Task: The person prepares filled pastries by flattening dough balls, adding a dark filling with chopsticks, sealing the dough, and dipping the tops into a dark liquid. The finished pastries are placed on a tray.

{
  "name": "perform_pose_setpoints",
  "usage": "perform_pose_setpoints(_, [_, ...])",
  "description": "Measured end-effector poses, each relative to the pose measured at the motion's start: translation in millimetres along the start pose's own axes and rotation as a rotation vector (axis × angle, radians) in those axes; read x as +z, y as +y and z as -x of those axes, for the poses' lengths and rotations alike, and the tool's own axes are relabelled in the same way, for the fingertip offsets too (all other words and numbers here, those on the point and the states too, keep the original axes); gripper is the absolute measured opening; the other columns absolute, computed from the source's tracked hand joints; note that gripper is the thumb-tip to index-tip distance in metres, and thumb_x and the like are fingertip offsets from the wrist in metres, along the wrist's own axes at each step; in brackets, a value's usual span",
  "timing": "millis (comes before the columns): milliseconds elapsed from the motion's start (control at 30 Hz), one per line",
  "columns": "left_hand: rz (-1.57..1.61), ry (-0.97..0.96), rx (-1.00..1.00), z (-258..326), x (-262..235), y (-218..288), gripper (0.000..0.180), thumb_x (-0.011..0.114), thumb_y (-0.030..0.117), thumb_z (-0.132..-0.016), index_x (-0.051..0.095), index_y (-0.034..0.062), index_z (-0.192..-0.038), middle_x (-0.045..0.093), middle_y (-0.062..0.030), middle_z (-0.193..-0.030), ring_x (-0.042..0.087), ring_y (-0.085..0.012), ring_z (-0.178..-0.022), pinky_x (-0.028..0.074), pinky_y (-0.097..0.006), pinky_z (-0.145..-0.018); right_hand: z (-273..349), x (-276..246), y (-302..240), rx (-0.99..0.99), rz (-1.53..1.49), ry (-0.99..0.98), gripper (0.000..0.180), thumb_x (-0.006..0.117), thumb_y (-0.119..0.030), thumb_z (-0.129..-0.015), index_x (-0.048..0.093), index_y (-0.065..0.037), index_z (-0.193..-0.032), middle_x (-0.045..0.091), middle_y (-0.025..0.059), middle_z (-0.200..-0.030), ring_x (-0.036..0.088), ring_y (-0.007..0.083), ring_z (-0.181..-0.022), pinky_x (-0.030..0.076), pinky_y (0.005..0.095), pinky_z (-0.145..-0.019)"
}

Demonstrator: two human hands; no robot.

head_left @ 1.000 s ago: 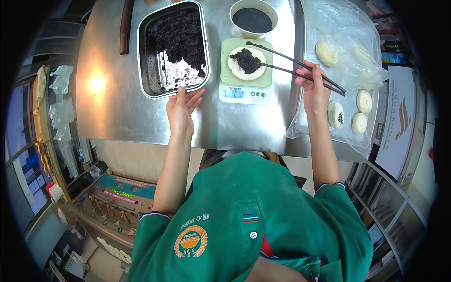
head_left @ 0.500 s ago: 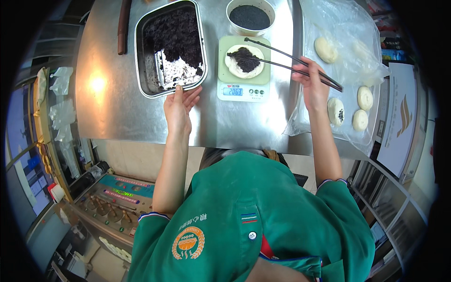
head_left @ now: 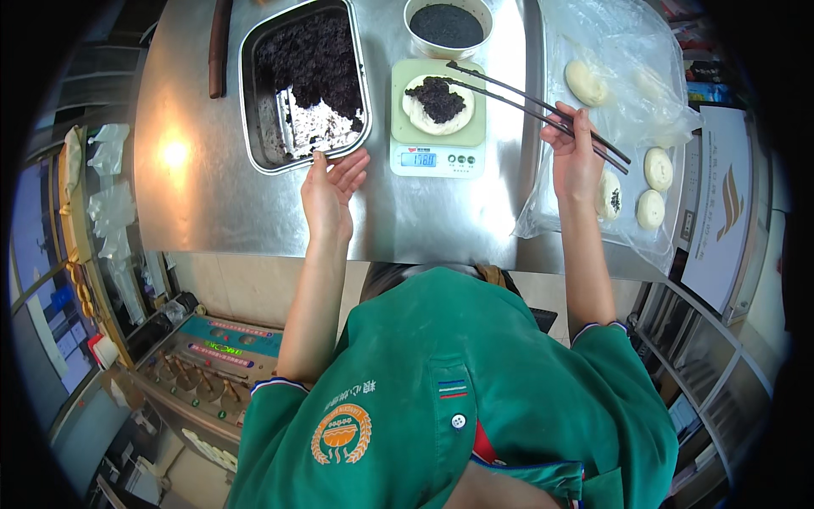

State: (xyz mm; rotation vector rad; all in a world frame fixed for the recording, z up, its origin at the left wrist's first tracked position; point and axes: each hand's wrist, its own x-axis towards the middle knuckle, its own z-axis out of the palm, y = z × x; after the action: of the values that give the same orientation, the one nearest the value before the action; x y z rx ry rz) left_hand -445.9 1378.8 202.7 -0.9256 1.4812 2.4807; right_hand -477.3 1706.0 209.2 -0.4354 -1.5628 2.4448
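Note:
My right hand grips a pair of long dark chopsticks, whose tips reach left over the far edge of a pale green kitchen scale. On the scale lies a flat round of dough topped with a clump of dark, sticky filling. My left hand is at the near right corner of a metal tray; its thumb meets the rim and the fingers stretch out beside it. More of the dark filling covers the tray's far part, with bare shiny metal showing nearer me.
Behind the scale stands a round bowl of fine black contents. Several dough pieces rest on a plastic sheet at the right, one with dark bits on top. A brown rod lies at the far left of the steel table.
The chopsticks have lifted off the filling and drawn up and right, and the scale's reading has changed. Now the filling sits spread over the dough's middle. My left hand stays by the tray.

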Motion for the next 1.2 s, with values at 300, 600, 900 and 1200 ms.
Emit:
perform_pose_setpoints(300, [-0.049, 0.032, 0.037, 2, -3, -7, 0.031, 0.045, 0.033, -0.101, 0.048, 0.0026, -0.094, 0.066, -0.023, -0.1, 0.067, -0.0271, -0.094, 0.053, -0.03, -0.077, 22, 10, -2, -0.002, 0.046, 0.044, 0.03, 0.054, -0.019, -0.097, 0.059, 0.009, -0.108, 0.068, 0.0174, -0.092, 0.069, 0.0219, -0.072, 0.058, 0.0308, -0.069])
perform_pose_setpoints(600, [-0.062, 0.016, 0.025, 0, -6, -6, 0.029, 0.047, 0.03, -0.1, 0.051, 0.0017, -0.094, 0.065, -0.0245, -0.104, 0.066, -0.0294, -0.097, 0.054, -0.035, -0.081, 30, 23, 3, -0.051, 0.077, 0.065, 0.033, 0.054, -0.024, -0.097, 0.06, 0.008, -0.103, 0.067, 0.0193, -0.089, 0.069, 0.0233, -0.069, 0.058, 0.0324, -0.067])
perform_pose_setpoints(900, [-0.082, 0.015, 0.034, -3, -8, -7, 0.03, 0.046, 0.03, -0.1, 0.051, 0.002, -0.092, 0.065, -0.0246, -0.102, 0.066, -0.0296, -0.096, 0.054, -0.035, -0.082, 27, 46, 1, -0.089, 0.222, 0.033, 0.032, 0.055, -0.021, -0.097, 0.061, 0.011, -0.098, 0.067, 0.0193, -0.088, 0.069, 0.0238, -0.069, 0.058, 0.0322, -0.066])
perform_pose_setpoints(1200, [-0.104, 0.012, 0.049, -3, -3, -7, 0.03, 0.044, 0.029, -0.101, 0.05, 0.0007, -0.094, 0.065, -0.0246, -0.102, 0.067, -0.0292, -0.095, 0.054, -0.034, -0.08, 30, 52, -10, -0.092, 0.237, 0.059, 0.028, 0.055, -0.018, -0.096, 0.062, 0.01, -0.097, 0.067, 0.0183, -0.086, 0.069, 0.0235, -0.068, 0.058, 0.0328, -0.065])
